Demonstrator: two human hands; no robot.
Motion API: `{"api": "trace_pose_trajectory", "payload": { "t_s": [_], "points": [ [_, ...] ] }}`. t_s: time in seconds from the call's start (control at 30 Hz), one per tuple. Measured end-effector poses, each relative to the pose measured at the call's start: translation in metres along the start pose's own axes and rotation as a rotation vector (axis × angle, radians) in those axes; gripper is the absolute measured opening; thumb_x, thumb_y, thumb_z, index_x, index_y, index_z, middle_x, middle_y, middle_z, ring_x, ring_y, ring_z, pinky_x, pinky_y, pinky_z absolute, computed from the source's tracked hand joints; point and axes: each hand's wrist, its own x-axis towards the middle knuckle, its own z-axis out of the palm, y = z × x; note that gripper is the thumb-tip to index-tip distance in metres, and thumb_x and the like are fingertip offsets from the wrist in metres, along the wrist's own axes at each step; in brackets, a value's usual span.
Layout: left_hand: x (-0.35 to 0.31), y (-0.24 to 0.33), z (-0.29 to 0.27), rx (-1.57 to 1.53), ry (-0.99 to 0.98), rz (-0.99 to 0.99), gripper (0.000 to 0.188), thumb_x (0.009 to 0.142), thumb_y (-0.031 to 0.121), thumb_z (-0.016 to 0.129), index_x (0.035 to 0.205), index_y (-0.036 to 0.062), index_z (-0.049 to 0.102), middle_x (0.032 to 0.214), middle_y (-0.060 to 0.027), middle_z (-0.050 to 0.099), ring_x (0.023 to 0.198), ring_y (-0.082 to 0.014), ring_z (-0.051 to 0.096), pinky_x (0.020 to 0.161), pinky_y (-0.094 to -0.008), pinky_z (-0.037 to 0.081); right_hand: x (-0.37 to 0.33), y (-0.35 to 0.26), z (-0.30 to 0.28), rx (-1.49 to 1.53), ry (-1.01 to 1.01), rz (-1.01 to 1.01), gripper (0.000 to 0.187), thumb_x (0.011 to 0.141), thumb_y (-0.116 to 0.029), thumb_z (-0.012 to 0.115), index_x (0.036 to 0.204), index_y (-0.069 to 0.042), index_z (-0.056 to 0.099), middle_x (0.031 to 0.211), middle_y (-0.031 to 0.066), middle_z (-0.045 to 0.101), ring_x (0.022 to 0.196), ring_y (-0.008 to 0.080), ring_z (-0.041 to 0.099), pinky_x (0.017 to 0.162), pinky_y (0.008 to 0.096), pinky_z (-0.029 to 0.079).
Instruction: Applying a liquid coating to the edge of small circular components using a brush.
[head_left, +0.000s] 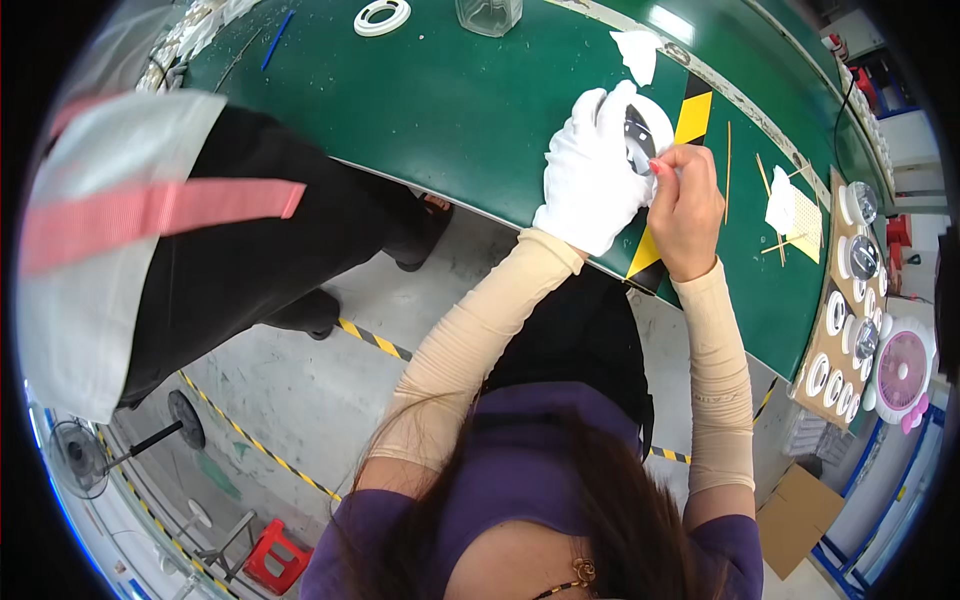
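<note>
My left hand (588, 185), in a white glove, is closed around a round white part with a dark, glossy domed face (639, 138). It holds the part just above the green table, close to the front edge, with the shiny side facing up and to the right. My right hand (690, 208) is bare, and its thumb and forefinger are pinched together at the lower right rim of the dark face. Whatever lies between those fingertips is too small to make out. Beyond the part, a crumpled white tissue (637, 55) rests on the table.
Yellow-black tape (693, 118) crosses the green table (450, 120). To the right lie thin sticks (728, 170), a yellowish pad (805, 218) and a cardboard tray (815, 335) of white rings and domes. A white ring (382, 17) and clear container (488, 14) sit far back. Another person (250, 220) stands left.
</note>
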Motion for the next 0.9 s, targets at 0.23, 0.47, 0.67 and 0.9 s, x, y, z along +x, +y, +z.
{"api": "trace_pose_trajectory", "payload": {
  "t_s": [0.23,0.47,0.67,0.9],
  "points": [
    [0.019,-0.005,0.011,0.025,0.029,0.012,0.088,0.066,0.022,0.082,0.142,0.0078,0.041,0.131,-0.0206,0.05,0.109,-0.0381,0.059,0.09,-0.0435,0.051,0.004,0.017,0.002,0.018,0.063,0.0,0.015,0.086,0.002,0.068,0.095,-0.001,0.056,0.09,0.0121,0.062,0.076,0.0277,0.063,0.062,0.0327,0.051],
    [0.019,-0.009,0.016,-0.007,0.011,0.006,0.082,0.07,0.021,0.08,0.142,0.0082,0.042,0.131,-0.0178,0.051,0.106,-0.0366,0.06,0.088,-0.042,0.052,0.01,0.02,0.009,-0.024,0.114,-0.072,0.019,0.083,0.001,0.071,0.099,-0.001,0.061,0.094,0.0109,0.064,0.077,0.0256,0.065,0.063,0.0316,0.052],
    [0.015,-0.007,0.014,0.061,0.017,-0.019,0.082,0.07,0.023,0.08,0.142,0.0086,0.042,0.131,-0.0173,0.051,0.106,-0.0352,0.06,0.087,-0.0412,0.052,0.013,0.012,0.008,-0.083,0.055,-0.003,0.014,0.084,0.001,0.068,0.092,-0.003,0.057,0.086,0.0078,0.061,0.071,0.0242,0.063,0.057,0.031,0.049],
    [0.011,-0.003,0.01,0.043,-0.015,-0.071,0.084,0.068,0.023,0.08,0.142,0.0088,0.042,0.131,-0.017,0.051,0.11,-0.0355,0.059,0.088,-0.0418,0.052,0.009,0.011,0.006,-0.084,0.042,-0.012,0.013,0.084,0.001,0.066,0.089,-0.005,0.055,0.085,0.0072,0.06,0.07,0.0238,0.062,0.056,0.0313,0.048]
  ]
}}
